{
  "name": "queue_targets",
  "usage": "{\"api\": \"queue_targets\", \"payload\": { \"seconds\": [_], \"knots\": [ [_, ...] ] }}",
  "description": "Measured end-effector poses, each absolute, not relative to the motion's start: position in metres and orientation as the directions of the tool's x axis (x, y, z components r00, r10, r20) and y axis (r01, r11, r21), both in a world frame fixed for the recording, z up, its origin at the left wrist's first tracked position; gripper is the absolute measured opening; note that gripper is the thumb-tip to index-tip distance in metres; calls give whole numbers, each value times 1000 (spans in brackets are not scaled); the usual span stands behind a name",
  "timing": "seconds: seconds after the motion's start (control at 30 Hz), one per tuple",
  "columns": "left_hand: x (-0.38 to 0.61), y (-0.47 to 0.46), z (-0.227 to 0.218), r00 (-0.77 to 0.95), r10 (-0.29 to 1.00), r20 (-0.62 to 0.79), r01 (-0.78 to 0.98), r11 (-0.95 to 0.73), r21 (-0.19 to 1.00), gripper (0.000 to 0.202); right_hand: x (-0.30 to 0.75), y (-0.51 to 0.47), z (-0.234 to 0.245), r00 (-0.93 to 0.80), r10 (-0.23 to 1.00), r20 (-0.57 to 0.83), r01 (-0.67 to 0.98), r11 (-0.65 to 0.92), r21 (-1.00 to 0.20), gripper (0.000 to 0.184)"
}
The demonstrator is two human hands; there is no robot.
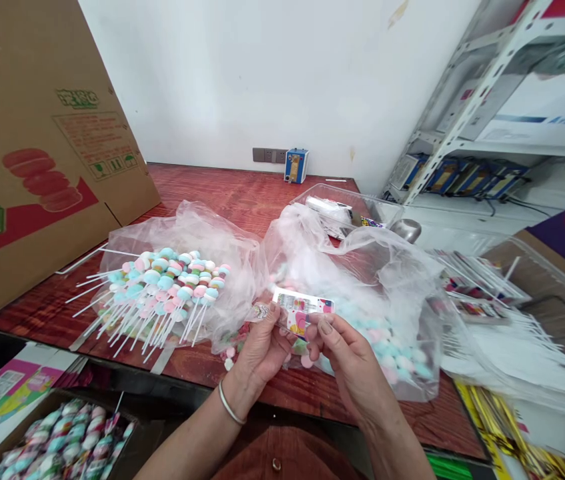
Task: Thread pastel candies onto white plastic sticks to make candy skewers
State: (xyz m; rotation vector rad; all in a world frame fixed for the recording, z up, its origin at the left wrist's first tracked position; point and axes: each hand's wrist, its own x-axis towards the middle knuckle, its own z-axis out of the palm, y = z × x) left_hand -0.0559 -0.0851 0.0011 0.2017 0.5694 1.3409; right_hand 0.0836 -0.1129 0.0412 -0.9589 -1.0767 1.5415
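Both hands meet over the front edge of a red wooden table (242,193). My left hand (260,343) and my right hand (338,347) pinch between them a small clear printed wrapper bag (302,308) holding a candy lollipop. My left wrist wears a silver bangle. To the left lies a pile of pastel candy lollipops on white sticks (159,290) on an opened plastic bag. Behind my hands sits a larger plastic bag of loose pastel candies (387,313).
A big cardboard box (27,153) stands at left. A clear plastic tray (347,207) sits at the back, and a clear container of printed wrappers and white sticks (492,293) at right. A box of wrapped candies (57,440) lies low left; metal shelving (487,100) far right.
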Motion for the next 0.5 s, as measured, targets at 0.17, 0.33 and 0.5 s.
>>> {"api": "queue_targets", "payload": {
  "seconds": [0.17,0.33,0.5],
  "knots": [
    [-53,-87,-3,151,946,-286,-884,259,389,37,82,-112,43,-217,976,-27,-185,-68,-980,25],
    [-52,-87,-1,167,951,-259,-873,265,410,37,83,-112,47,-224,973,-50,-137,-82,-987,24],
    [-57,-86,2,73,986,-150,-808,147,570,37,87,-110,45,-215,970,-111,-165,-148,-975,23]
  ]
}}
